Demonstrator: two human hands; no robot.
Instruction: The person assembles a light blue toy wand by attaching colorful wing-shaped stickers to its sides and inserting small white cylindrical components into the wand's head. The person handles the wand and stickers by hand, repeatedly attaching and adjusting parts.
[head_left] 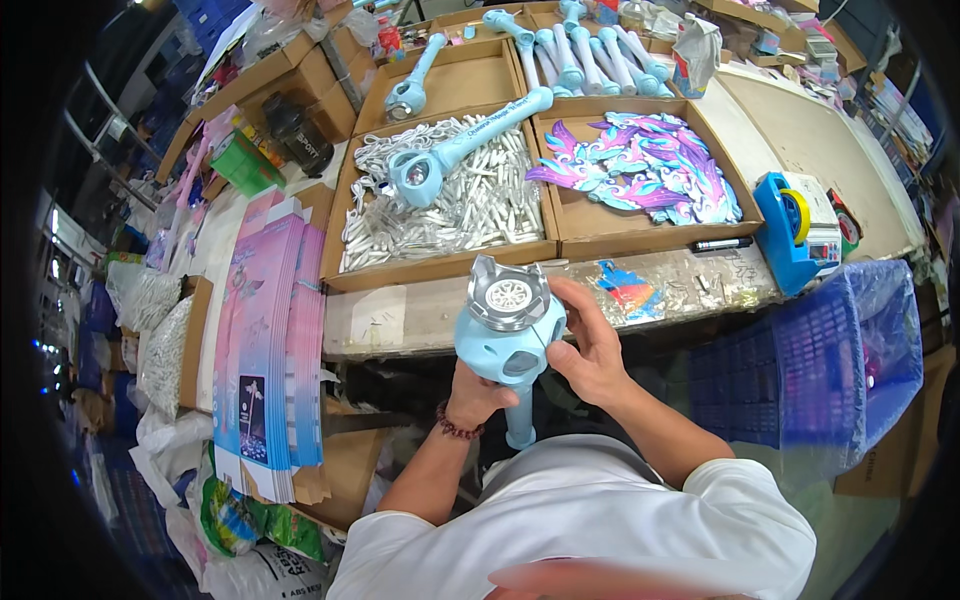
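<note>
A light-blue plastic toy wand (490,345) is held upright in front of my body, its round head topped by a silver-grey crown-shaped piece (508,294). My left hand (478,397) is closed around the wand below its head; part of the fingers is hidden behind it. My right hand (592,350) grips the right side of the head with thumb and fingers. The handle hangs down toward my waist. On the bench ahead, another light-blue wand (470,147) lies slanted over a cardboard tray (450,258) of bagged white cable-like pieces.
Purple-and-blue wing-shaped pieces (650,170) fill a tray at the right. Behind are several wand handles (590,62). Printed flat boxes (265,330) stack at the left. A blue tape dispenser (795,235) and black marker (722,244) lie by the bench edge, above a blue crate (780,375).
</note>
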